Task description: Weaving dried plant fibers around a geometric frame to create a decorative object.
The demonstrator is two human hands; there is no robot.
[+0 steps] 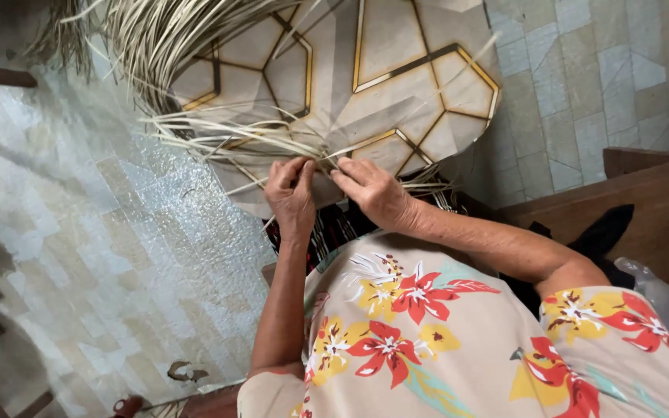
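Soft daylight falls evenly over my hands (334,193), bright but without hard glare. The pale floor (118,255) at my left gleams and looks smeared, stretched toward the frame's edge. Dark furniture shapes blur in the left corners. Faint shadows lie under the straw strips (218,139). My flowered dress (443,333) is sharp, its colours vivid.

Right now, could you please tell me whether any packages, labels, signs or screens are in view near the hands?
No labels, signs or screens are in view.
Crumpled clear plastic bag: at the right edge, beside the brown wooden bench; its contents are hidden.
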